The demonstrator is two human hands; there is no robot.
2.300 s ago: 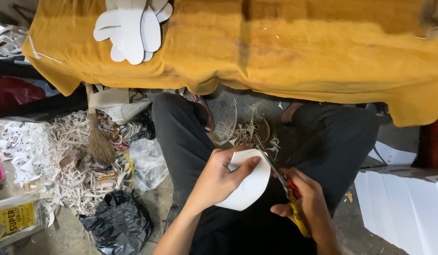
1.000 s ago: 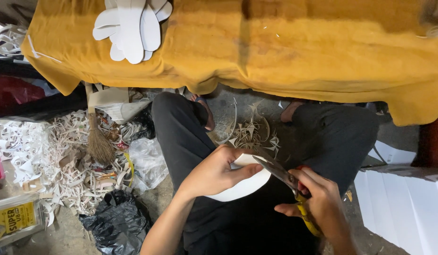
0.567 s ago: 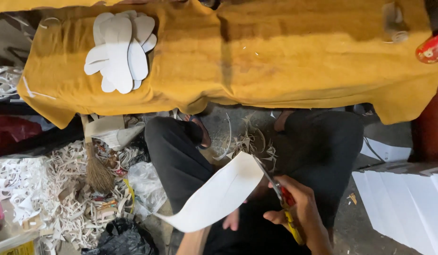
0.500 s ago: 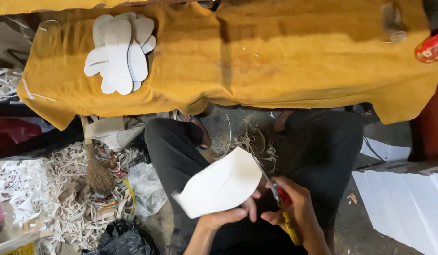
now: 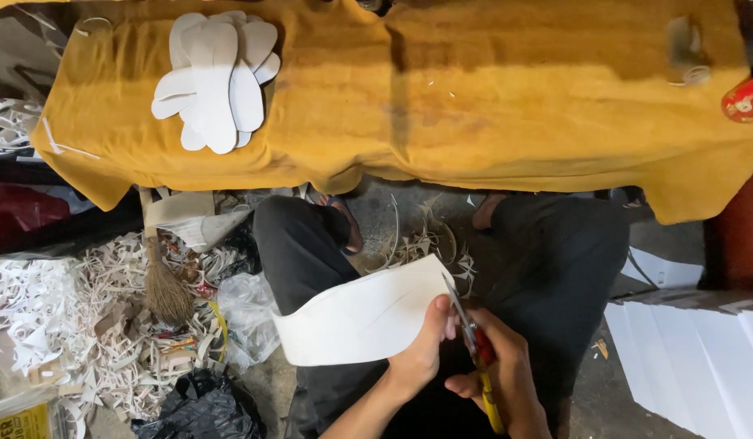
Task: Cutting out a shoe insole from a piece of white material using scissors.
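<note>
- A curved white sheet of stiff board (image 5: 364, 317) is hanging above the person's lap in dark trousers, below the near edge of the bench, bowing out to the left.
- The left hand (image 5: 425, 349) is closing on the sheet's right end, thumb lying on top and fingers tucked beneath.
- The right hand (image 5: 506, 382) is wrapping tightly around the red and yellow handles of a pair of scissors (image 5: 472, 349), whose blades are meeting the sheet's right edge just beside the left thumb.
- A stack of white sole-shaped cutouts (image 5: 218, 77) is lying near the far left corner of the bench, on the mustard-yellow cloth (image 5: 490, 106) that is draping over its near edge.
- A small straw brush (image 5: 161, 284) is leaning among a heap of pale offcut strips (image 5: 75, 325) on the floor at the left, with a black plastic bag (image 5: 201, 406) just beside the heap.
- White flat sheets (image 5: 701, 358) are piling up on the floor at the right.
</note>
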